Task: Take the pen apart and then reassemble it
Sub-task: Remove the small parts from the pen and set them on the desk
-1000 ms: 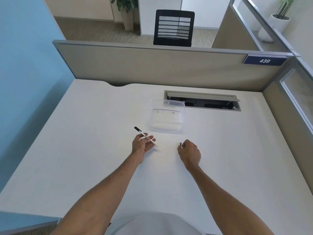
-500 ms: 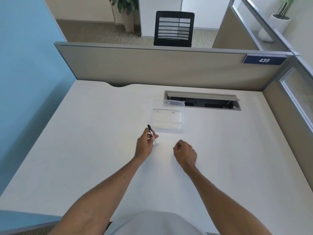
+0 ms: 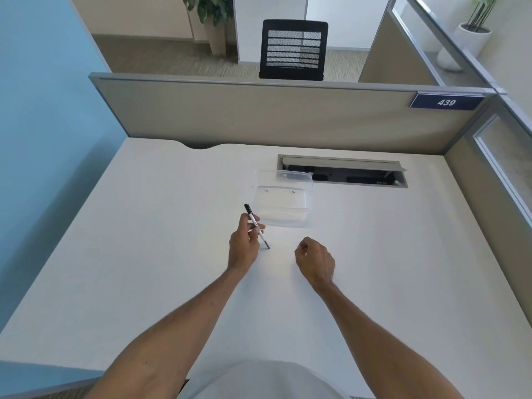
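The pen (image 3: 252, 221) has a white barrel and a black upper end. My left hand (image 3: 244, 246) grips it at the middle and holds it steeply tilted, black end up and to the left, thin grey tip down at the white desk (image 3: 144, 254). My right hand (image 3: 315, 261) hovers a short way to the right, curled into a fist. A small dark pen part (image 3: 305, 254) peeks out between its fingers; I cannot tell which part it is.
A clear plastic container (image 3: 309, 182) stands just beyond my hands. Behind it an open cable slot (image 3: 345, 174) is cut into the desk. A beige partition (image 3: 259, 110) closes the far edge, and a blue wall (image 3: 43, 139) runs along the left.
My left hand has turned the pen from lying low across the fingers to a steep tilt with its tip down. My right hand has curled tighter around the small dark part.
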